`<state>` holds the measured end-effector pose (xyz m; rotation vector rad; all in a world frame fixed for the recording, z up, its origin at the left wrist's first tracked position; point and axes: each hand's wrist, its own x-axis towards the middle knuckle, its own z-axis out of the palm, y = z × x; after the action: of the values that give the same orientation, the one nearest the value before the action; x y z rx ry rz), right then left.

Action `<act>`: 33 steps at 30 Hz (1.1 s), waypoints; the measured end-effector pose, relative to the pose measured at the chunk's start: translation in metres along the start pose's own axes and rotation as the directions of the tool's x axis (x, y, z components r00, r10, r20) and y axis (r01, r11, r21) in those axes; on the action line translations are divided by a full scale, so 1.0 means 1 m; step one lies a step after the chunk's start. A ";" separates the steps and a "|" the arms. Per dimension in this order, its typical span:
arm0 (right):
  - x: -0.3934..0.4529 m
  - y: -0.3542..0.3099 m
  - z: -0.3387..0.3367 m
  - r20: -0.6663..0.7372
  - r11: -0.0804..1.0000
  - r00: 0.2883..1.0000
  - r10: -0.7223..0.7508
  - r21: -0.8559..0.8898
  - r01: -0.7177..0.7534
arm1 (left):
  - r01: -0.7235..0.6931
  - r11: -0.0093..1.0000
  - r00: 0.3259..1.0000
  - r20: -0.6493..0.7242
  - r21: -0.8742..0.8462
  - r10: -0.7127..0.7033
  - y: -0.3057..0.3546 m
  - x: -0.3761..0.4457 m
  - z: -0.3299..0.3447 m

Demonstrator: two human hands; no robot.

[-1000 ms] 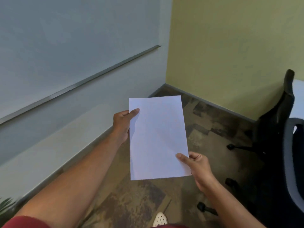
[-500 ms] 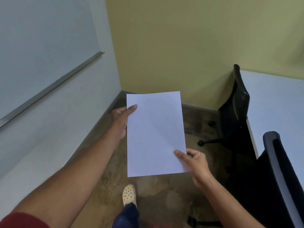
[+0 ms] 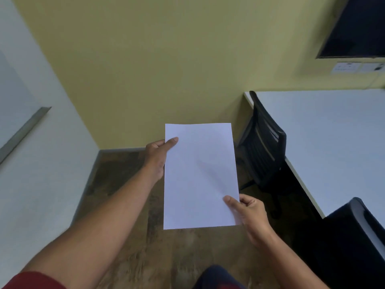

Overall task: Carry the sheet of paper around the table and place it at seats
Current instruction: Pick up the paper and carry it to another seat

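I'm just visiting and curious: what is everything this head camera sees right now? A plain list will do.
sheet of paper: one, white, blank side showing, held in the air above the floor, middle of view
table: one, white top, at right against the yellow wall
office chairs: two, black; one tucked at the table's far corner, one nearer at lower right
screen: one, dark, on the yellow wall at upper right
wall plates: white, under the screen; count unclear
whiteboard rail: one, grey, on the white wall at left
floor: brown, mottled
left hand: pinches the paper's left edge, near the top
right hand: pinches the lower right corner
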<state>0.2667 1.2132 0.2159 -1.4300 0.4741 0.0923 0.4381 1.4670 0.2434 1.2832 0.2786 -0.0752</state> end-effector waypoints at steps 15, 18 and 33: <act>0.207 -0.072 -0.015 -0.221 0.994 0.975 -0.003 0.103 0.027 | 0.035 0.993 0.975 0.216 0.114 -0.059 0.019 0.247 0.161; 0.255 -0.111 -0.029 -0.250 0.996 0.967 -0.056 0.058 0.072 | 0.012 0.996 0.966 0.257 0.089 -0.035 0.040 0.295 0.212; 0.430 -0.216 -0.078 -0.634 0.985 0.773 0.031 0.153 0.086 | 0.128 0.983 0.750 0.636 0.131 -0.182 0.034 0.503 0.465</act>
<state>0.7085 1.0109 0.2525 -1.2692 0.9951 -0.4707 1.0061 1.0832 0.2700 1.2328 -0.2248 -0.6719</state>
